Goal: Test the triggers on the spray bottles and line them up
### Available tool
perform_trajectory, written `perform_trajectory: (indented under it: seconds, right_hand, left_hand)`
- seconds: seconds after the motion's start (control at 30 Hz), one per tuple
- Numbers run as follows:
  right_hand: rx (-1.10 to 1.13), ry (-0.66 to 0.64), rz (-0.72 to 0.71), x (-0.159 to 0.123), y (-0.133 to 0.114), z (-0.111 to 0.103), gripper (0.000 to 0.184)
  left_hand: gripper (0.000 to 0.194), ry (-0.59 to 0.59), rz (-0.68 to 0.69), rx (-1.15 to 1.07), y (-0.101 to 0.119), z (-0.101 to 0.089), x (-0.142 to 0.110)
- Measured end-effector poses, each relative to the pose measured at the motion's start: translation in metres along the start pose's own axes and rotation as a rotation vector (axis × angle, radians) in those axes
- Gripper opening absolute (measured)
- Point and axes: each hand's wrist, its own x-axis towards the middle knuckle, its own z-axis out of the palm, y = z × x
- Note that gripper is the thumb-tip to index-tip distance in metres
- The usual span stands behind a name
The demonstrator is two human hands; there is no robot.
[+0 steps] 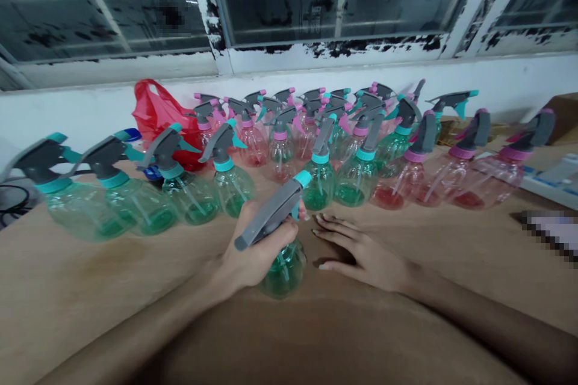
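Note:
My left hand (pixel 257 246) is closed around the neck of a green spray bottle (pixel 284 274) with a grey and teal trigger head. The bottle stands upright on the wooden table (pixel 383 337), its nozzle pointing away and to the right. Part of its neck is hidden by my fingers. To its right my right hand (pixel 361 249) lies palm down on the table, fingers stretched out, with nothing in it. Just beyond my hands stand two more green spray bottles (pixel 318 186) with a little green at the bottom.
Several green bottles (pixel 192 198) line the left, and several pink bottles (pixel 467 186) the right, with more crowded behind. A red plastic bag (pixel 160 111) sits at the back. A pixelated flat object (pixel 553 231) lies far right. Windows (pixel 334 0) rise behind the white wall (pixel 510 75).

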Motion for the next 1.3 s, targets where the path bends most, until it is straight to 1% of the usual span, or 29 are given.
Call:
perform_trajectory:
  seconds: [0.17,0.3,0.47,0.77,0.97,1.13,1.3]
  right_hand:
    - [0.036,0.015,0.001,0.0,-0.001,0.0,0.058]
    - [0.023,0.019,-0.001,0.0,0.0,0.0,0.057]
    - [0.004,0.0,0.001,0.0,0.0,0.0,0.058]
    - [-0.011,-0.002,0.003,0.0,-0.001,0.0,0.059]
    - [-0.012,-0.013,0.014,-0.001,-0.001,0.0,0.059]
    - [-0.006,0.005,-0.006,0.0,0.001,0.001,0.059]
    - [0.001,-0.009,-0.006,0.0,0.002,0.001,0.059]
  left_hand:
    - [0.009,0.022,-0.042,-0.045,0.001,0.0,0.0]
    - [0.013,-0.008,-0.001,0.004,0.008,0.001,0.003]
    - [0.015,0.042,0.049,0.107,0.016,0.002,0.003]
    - [0.015,0.051,0.053,0.144,0.011,0.002,0.001]
    - [0.014,0.052,0.058,0.133,0.012,0.003,0.001]
    - [0.018,0.065,0.018,0.169,0.013,0.003,0.0]
    - [0.015,0.08,0.038,0.152,0.017,0.003,0.001]
